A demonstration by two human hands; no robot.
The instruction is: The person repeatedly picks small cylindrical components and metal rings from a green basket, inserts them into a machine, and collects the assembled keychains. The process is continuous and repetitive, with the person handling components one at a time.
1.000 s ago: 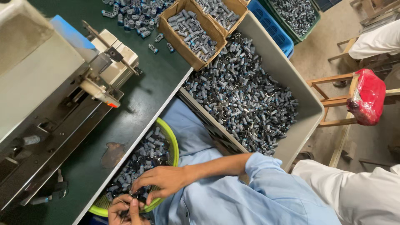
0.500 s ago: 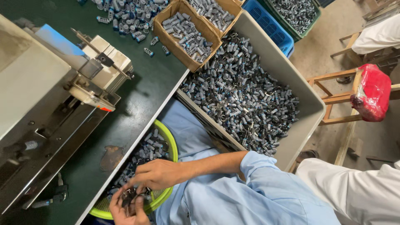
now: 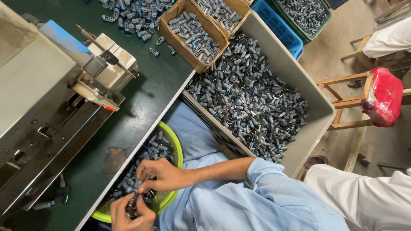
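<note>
A green round basket [image 3: 176,150] sits in my lap against the table edge, holding several small blue-grey cylindrical parts [image 3: 155,146]. My right hand [image 3: 159,174] reaches in from the right on a blue-sleeved arm, its fingertips pinching one part above the basket. My left hand [image 3: 128,212] is at the bottom edge, curled around a few dark parts. The fingertips of the two hands meet over the basket.
A grey metal machine [image 3: 51,98] stands on the dark green table [image 3: 150,94]. A large grey bin [image 3: 317,107] full of the same parts is at my right, with cardboard boxes [image 3: 182,45] of parts beyond. A person in white [image 3: 368,201] sits at bottom right by a wooden stool [image 3: 342,102].
My right hand has slid a little toward my left hand, and their fingertips now meet. The view has shifted slightly; the machine and bins have not moved.
</note>
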